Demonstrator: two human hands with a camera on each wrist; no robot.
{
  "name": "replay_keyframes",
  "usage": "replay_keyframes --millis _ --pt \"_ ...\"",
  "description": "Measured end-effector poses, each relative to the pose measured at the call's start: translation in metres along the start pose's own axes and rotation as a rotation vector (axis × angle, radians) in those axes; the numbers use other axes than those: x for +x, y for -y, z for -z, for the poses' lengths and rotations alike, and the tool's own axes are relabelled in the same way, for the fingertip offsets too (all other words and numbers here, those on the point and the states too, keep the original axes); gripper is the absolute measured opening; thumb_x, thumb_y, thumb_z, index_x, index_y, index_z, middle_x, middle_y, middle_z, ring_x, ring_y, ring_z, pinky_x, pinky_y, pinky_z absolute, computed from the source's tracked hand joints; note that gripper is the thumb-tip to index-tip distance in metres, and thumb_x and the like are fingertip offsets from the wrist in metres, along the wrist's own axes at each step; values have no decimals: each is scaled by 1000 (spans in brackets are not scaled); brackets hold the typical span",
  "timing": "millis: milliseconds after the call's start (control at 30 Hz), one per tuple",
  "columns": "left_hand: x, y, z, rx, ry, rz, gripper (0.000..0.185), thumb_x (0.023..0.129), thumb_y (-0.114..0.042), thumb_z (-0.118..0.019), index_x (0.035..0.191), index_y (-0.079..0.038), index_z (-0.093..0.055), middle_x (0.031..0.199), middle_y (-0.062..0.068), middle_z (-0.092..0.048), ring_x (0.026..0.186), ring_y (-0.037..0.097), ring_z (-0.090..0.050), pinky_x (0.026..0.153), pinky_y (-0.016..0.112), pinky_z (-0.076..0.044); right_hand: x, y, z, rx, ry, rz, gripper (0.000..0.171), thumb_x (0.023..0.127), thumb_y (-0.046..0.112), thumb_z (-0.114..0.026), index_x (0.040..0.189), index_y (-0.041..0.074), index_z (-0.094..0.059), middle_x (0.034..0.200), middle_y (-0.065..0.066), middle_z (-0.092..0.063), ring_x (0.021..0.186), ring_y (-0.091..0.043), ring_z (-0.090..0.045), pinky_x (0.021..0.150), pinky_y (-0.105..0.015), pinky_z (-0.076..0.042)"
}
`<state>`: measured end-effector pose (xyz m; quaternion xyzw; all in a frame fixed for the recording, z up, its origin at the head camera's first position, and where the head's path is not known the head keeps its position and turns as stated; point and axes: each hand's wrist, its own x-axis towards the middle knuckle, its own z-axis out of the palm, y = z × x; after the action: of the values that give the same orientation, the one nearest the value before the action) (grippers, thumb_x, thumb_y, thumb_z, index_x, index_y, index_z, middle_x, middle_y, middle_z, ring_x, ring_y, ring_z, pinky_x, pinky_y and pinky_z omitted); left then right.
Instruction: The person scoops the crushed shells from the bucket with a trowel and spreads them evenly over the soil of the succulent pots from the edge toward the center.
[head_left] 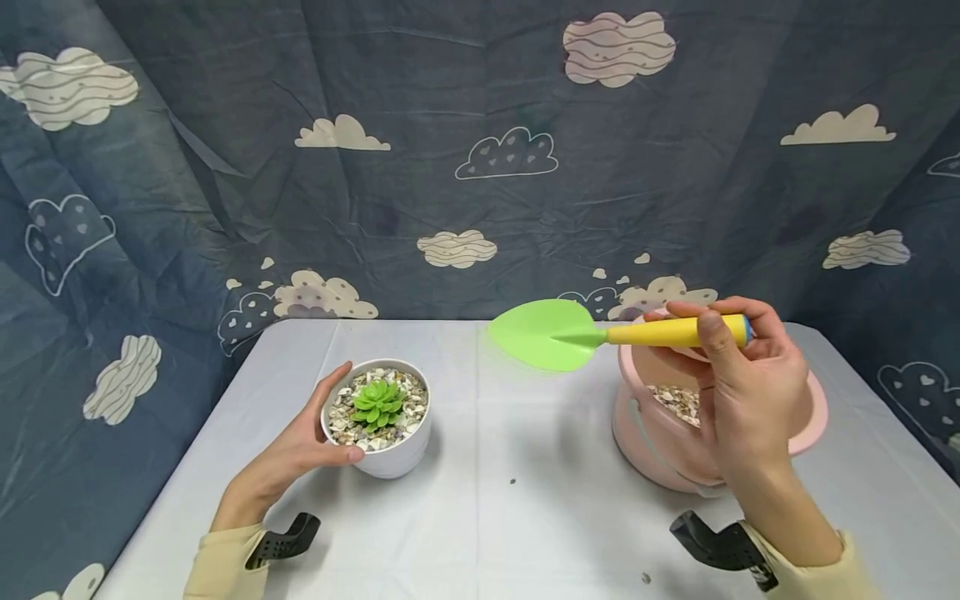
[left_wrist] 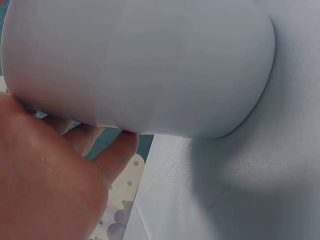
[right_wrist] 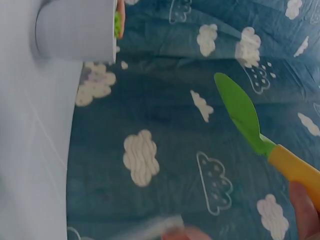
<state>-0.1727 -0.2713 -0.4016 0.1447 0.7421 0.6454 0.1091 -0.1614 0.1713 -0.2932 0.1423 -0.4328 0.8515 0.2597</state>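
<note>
My left hand [head_left: 303,437] grips the left side of a white flower pot [head_left: 397,458], thumb at the front and fingers behind. Pebbles fill the pot around a green succulent [head_left: 377,404]. In the left wrist view the fingers touch the smooth wall of the pot [left_wrist: 145,65]. My right hand [head_left: 753,392] holds a small garden trowel [head_left: 551,335] by its yellow handle, the green blade pointing left. The blade carries no visible pebbles and hangs above the table between the pot and a pink bucket [head_left: 637,433]. The hand is over that bucket, hiding part of its opening.
Pebbles [head_left: 675,402] lie inside the bucket, whose pale handle hangs down its front. Two small loose bits lie on the white tabletop [head_left: 480,517]. A dark blue cloth [head_left: 420,83] with cloud prints hangs behind the table and along both sides.
</note>
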Motion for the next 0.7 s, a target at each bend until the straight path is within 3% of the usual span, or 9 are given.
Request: replay_keyframes --millis 100,200,467,700 --pt "1 -1 0 2 -1 6 109 75 -7 -82 158 -27 -14 157 18 -10 135 40 -29 97 23 -41 8 9 8 104 -41 9 22 90 -16 -58 109 -18 -48 104 -37 -63 92 -47 -66 72 -50 -52" --pt "1 -1 0 -2 -3 9 109 75 -6 -82 158 -28 -14 157 18 -10 135 40 -29 97 23 -41 16 18 18 105 -67 21 21 89 -16 -59 108 -19 -49 103 -37 -64 93 -47 -66 70 -51 -52" --pt "2 2 0 -3 1 0 110 75 -8 -83 158 -28 -14 157 18 -9 135 41 -28 97 23 -40 33 48 42 -85 -109 103 30 85 -16 -64 111 -24 -52 101 -30 -63 92 -36 -67 68 -43 -55" --pt "1 2 0 -7 -9 8 110 75 -9 -83 158 -28 -14 158 18 -8 136 40 -26 97 22 -39 40 63 61 -256 -108 192 37 87 -7 -65 122 -14 -57 110 -20 -56 100 -25 -65 73 -28 -54"
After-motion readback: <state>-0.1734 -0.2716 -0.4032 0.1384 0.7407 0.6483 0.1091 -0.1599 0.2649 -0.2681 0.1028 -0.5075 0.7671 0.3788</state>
